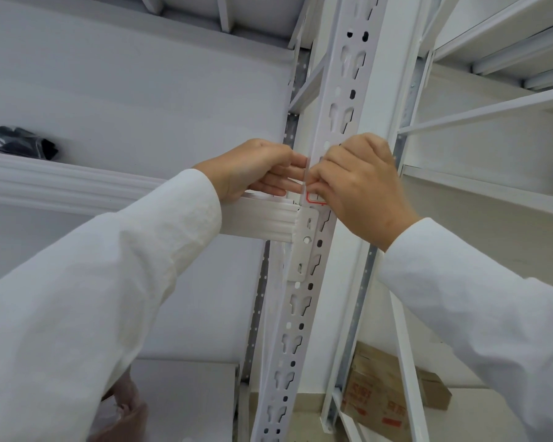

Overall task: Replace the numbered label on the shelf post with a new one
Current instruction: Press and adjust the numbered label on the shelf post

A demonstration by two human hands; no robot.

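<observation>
A white perforated shelf post (339, 100) runs up the middle of the view. On it, just above the beam bracket (305, 240), sits a white label with a red border (313, 199), mostly hidden by my fingers. My left hand (256, 170) reaches from the left, its fingertips pinched at the post's left edge on the label. My right hand (361, 183) comes from the right, its fingers curled and pressed on the label's upper part. Any number on the label is hidden.
A ribbed white shelf beam (77, 186) runs left from the post. A black bundle (26, 143) lies on the left shelf. A cardboard box (383, 387) sits on the floor at lower right. White shelf frames (492, 110) stand on the right.
</observation>
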